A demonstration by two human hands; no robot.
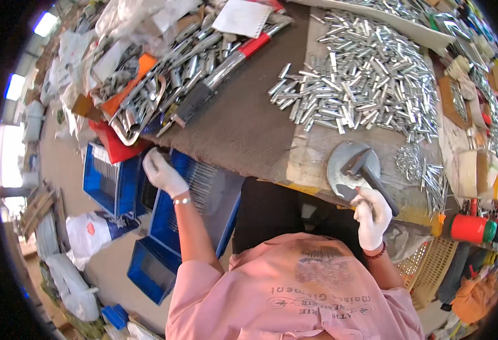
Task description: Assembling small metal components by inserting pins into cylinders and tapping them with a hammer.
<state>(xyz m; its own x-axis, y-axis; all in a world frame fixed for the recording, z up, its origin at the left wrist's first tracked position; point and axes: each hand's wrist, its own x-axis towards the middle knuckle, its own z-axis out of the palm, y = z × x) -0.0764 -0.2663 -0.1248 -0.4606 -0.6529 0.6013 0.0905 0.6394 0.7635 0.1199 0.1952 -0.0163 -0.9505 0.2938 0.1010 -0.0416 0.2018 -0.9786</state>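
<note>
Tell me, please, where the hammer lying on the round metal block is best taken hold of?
Grip the hammer by the lower part of its dark handle, coming from the near edge of the bench. Its head rests on the round metal block while the handle slants down toward the person, where the right hand already closes around it. That probably gives the most swing.

Bare brown bench (243,122) lies open between the two gloved hands; beyond the right fingers (368,198), a heap of metal tubes (362,85) blocks the way, while blue crates (198,198) crowd beneath the left fingers (153,164).
</note>
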